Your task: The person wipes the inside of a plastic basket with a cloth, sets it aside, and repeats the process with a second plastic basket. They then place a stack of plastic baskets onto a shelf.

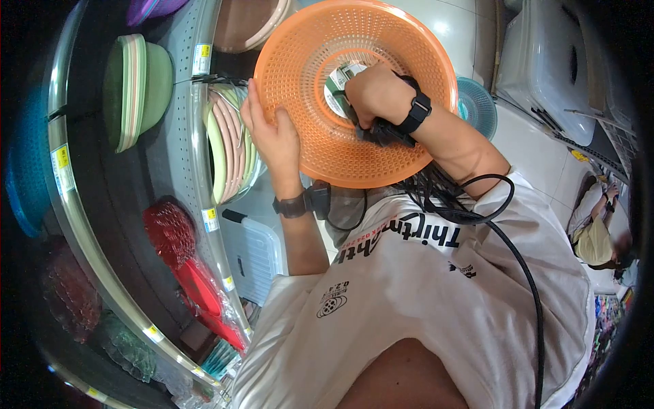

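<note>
An orange perforated plastic basket (310, 146) is tilted so that I look down into it. My left hand (272, 136) is closed on its left rim, thumb against the wall. My right hand (378, 95) reaches inside, its fingers curled near the round bottom. A dark greenish edge shows at those fingers, but I cannot make out what they hold. A white and green paper or label (340, 78) appears in the round bottom area, partly hidden by the right hand. Both wrists wear black straps, and a black cable (521, 255) hangs from the right side.
Shelves on the left carry stacked green basins (150, 85), pink and green basins (228, 146) and a red plastic item (197, 286). A teal basket (477, 109) stands on the tiled floor. Clear storage boxes (545, 75) are at right; another person (596, 225) is beyond.
</note>
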A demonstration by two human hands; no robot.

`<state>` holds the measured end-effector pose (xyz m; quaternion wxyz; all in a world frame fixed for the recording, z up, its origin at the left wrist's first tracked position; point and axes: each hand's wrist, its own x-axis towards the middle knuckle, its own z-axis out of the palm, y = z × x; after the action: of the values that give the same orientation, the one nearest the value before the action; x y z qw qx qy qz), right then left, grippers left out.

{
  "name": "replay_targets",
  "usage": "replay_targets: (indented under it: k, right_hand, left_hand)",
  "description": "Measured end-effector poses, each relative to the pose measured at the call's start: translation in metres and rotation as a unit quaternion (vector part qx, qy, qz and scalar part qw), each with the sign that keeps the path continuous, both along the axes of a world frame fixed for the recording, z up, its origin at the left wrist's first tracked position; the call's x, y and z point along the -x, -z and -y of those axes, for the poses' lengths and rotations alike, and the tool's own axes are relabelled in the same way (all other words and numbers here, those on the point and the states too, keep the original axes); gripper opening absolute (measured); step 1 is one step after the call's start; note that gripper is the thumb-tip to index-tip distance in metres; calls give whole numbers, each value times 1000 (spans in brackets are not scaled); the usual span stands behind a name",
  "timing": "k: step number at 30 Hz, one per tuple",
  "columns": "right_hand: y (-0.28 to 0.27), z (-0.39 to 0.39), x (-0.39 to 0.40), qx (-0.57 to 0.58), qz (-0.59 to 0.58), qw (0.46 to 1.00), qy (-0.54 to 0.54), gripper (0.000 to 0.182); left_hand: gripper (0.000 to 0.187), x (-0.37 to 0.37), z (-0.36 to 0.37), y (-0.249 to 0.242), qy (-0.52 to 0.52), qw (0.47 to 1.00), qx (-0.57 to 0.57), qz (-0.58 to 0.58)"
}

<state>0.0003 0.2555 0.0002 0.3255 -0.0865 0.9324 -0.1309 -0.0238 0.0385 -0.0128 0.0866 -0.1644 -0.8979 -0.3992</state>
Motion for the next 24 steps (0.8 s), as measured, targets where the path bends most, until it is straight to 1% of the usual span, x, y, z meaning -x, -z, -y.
replay_targets:
  k: [1, 3, 4, 6, 7, 9, 10, 12, 14, 16, 17, 19, 20, 22, 23, 24]
  right_hand:
    - [2, 2, 0, -2, 0, 1000, -1, 42]
    - [10, 8, 0, 39, 31, 997, -67, 40]
    - [12, 11, 1, 37, 30, 997, -68, 40]
    - [16, 18, 2, 75, 42, 993, -85, 38]
    - [20, 20, 1, 71, 42, 993, -86, 38]
    - [28, 24, 1, 132, 3, 987, -90, 36]
    - [29, 27, 0, 127, 2, 987, -94, 36]
    - [27, 34, -1, 152, -58, 985, -64, 34]
    - [28, 37, -1, 143, -66, 985, -66, 31]
    - [34, 36, -1, 194, -114, 974, -30, 31]
    - [36, 37, -1, 190, -115, 974, -36, 31]
    - [38, 38, 0, 218, -188, 958, 3, 32]
    - [38, 39, 0, 216, -190, 958, -3, 32]
    - [37, 40, 1, 215, -280, 934, 57, 33]
    - [36, 39, 2, 203, -314, 925, 66, 32]
    - [34, 38, 3, 200, -316, 926, 58, 32]
  left_hand:
    - [66, 0, 0, 0, -1, 1000, 1, 1]
    - [66, 0, 0, 0, -2, 1000, 3, -1]
    - [66, 0, 0, -1, -1, 1000, 6, -3]
    - [65, -1, 0, -2, -2, 1000, 9, -6]
    - [65, -1, 0, -3, -2, 1000, 14, -9]
    - [64, -1, 0, -5, -2, 1000, 9, -14]
    - [64, -1, 0, -5, -1, 1000, 9, -17]
    - [63, 1, 3, 3, -4, 1000, 0, -20]
    - [63, 1, 4, 2, -8, 1000, -10, -23]
    - [63, -2, 4, -1, -5, 1000, -24, 12]
    - [63, -3, 5, -1, -9, 999, -29, 9]
    - [62, -2, 6, 0, 5, 999, -45, 11]
    - [62, -3, 7, -1, 0, 999, -49, 7]
    - [61, -4, 8, -2, 15, 995, -85, 42]
    - [61, -3, 9, 0, 10, 995, -90, 37]
    - [62, -3, 10, 3, 16, 996, -89, 24]
